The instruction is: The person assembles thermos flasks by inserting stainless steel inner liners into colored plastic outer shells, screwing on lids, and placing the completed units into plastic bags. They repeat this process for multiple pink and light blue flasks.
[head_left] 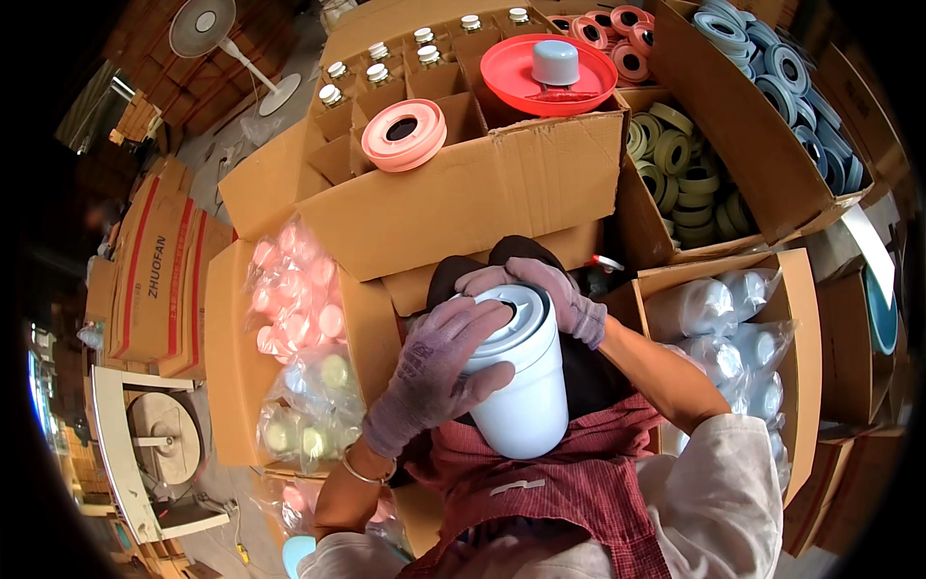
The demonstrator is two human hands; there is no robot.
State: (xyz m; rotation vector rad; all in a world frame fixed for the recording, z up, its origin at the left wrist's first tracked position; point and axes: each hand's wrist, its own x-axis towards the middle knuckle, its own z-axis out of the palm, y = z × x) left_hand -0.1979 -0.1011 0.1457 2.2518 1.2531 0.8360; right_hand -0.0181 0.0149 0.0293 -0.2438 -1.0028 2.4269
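Note:
A pale blue plastic container [521,405] rests on my lap, upright and tilted a little away from me. A white ring-shaped lid [516,323] sits on its mouth. My left hand [434,372], in a purple knit glove, wraps over the near rim and side of the container. My right hand [550,289], also gloved, lies curled over the far edge of the lid. Both hands press on the top of the container. A pink ring lid [404,134] lies on the cardboard box in front of me.
A big divided cardboard box [463,193] with capped bottles [376,72] and a red funnel-like dish [547,72] stands ahead. Boxes of olive [675,174], blue [781,77] and pink rings surround it. Bags of pink caps [294,294] lie left, bagged pale containers [723,328] right. A fan [207,29] stands far left.

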